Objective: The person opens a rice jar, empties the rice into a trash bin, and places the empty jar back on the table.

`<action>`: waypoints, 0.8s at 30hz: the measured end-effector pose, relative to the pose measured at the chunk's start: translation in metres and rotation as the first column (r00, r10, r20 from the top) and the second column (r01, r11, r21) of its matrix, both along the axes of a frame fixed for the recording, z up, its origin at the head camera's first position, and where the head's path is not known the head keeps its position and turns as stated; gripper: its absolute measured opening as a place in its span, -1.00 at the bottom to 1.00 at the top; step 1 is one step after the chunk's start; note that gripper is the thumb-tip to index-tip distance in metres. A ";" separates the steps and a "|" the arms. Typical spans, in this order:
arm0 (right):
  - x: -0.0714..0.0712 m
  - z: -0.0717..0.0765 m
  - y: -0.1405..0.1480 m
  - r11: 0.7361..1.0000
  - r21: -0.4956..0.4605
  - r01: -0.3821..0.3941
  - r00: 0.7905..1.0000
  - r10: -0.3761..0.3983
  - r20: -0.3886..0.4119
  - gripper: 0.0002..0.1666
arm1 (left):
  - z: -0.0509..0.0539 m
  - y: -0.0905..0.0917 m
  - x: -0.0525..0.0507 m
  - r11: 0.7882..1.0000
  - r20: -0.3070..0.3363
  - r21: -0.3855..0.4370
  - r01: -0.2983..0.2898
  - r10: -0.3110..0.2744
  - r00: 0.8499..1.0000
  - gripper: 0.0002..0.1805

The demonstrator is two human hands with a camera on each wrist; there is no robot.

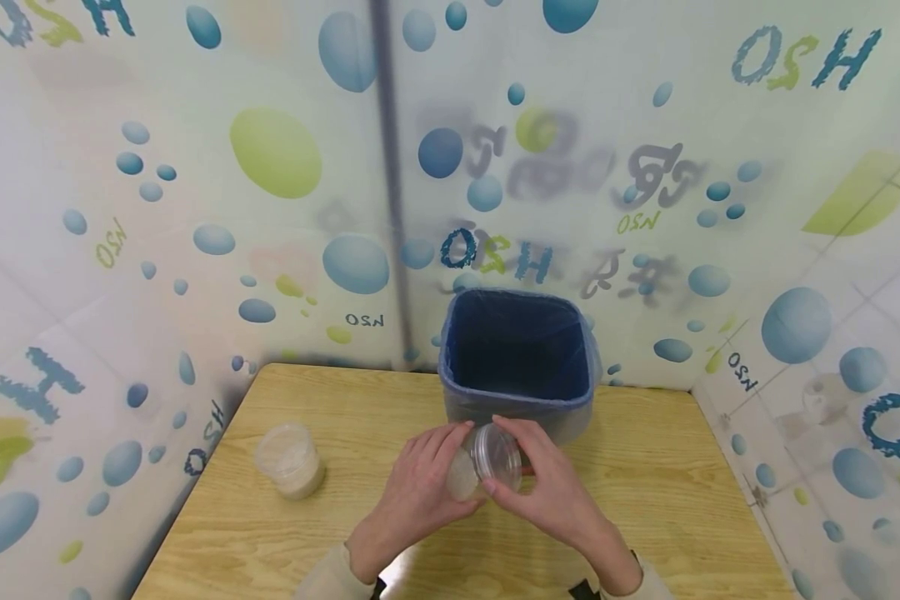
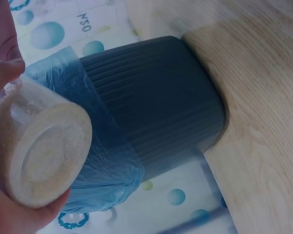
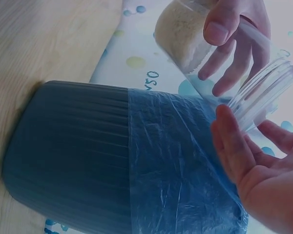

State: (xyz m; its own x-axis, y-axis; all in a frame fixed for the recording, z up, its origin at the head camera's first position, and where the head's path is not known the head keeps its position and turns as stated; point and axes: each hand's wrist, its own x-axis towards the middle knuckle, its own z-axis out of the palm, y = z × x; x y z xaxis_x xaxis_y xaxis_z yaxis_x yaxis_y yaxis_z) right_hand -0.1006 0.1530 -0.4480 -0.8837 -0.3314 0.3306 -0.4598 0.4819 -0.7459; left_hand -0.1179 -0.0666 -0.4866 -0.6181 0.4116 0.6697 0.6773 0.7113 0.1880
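With left hand (image 1: 423,479), gripping the body of the tilted jar (image 1: 461,477) above the table (image 1: 375,425); with right hand (image 1: 553,487), holding the clear lid (image 1: 501,456) at its mouth, near the bin (image 2: 161,97). Probably working the lid, though impossible to tell whether loosening or closing. Next, seemingly calling for steady jar and even twist.

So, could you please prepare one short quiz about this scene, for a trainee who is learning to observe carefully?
1. True or false: the bin is lying on its side.
2. Which hand has its fingers at the ridged rim of the held jar?
3. In the head view, where on the table is the other jar?
a) right of the bin
b) left of the bin
c) behind the bin

Key
1. False; it stands upright.
2. The right hand.
3. b
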 end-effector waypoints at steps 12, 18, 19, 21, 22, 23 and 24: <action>-0.002 -0.003 0.003 0.998 -0.008 -0.064 0.995 0.063 -0.078 -0.15 | 0.003 -0.001 0.001 1.000 0.040 -0.019 0.017 -0.016 0.999 0.11; -0.002 -0.004 0.004 0.997 -0.005 -0.071 0.994 0.071 -0.080 -0.14 | 0.005 -0.002 0.001 0.999 0.059 -0.026 0.026 -0.024 0.998 0.11; -0.002 -0.005 0.004 0.997 -0.003 -0.072 0.994 0.071 -0.085 -0.14 | 0.005 -0.002 0.001 0.999 0.060 -0.027 0.026 -0.025 0.998 0.11; -0.002 -0.005 0.004 0.997 -0.001 -0.073 0.993 0.073 -0.096 -0.14 | 0.006 -0.002 0.001 0.999 0.060 -0.031 0.028 -0.026 0.998 0.12; -0.002 -0.005 0.005 0.997 0.000 -0.076 0.992 0.076 -0.102 -0.14 | 0.006 -0.002 0.001 0.999 0.059 -0.033 0.028 -0.026 0.998 0.12; -0.002 -0.005 0.005 0.997 0.001 -0.078 0.991 0.078 -0.108 -0.14 | 0.006 -0.002 0.000 0.999 0.058 -0.036 0.028 -0.026 0.998 0.12; -0.002 -0.005 0.005 0.997 0.004 -0.079 0.991 0.079 -0.112 -0.13 | 0.006 -0.002 0.000 0.999 0.058 -0.038 0.028 -0.026 0.998 0.12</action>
State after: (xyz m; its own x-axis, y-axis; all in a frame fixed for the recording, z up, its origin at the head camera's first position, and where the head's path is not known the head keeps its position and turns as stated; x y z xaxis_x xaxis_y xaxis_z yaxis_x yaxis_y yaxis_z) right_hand -0.1024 0.1580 -0.4530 -0.8122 -0.3983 0.4263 -0.5770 0.4403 -0.6879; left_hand -0.1177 -0.0688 -0.4804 -0.6433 0.4539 0.6165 0.6854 0.7003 0.1995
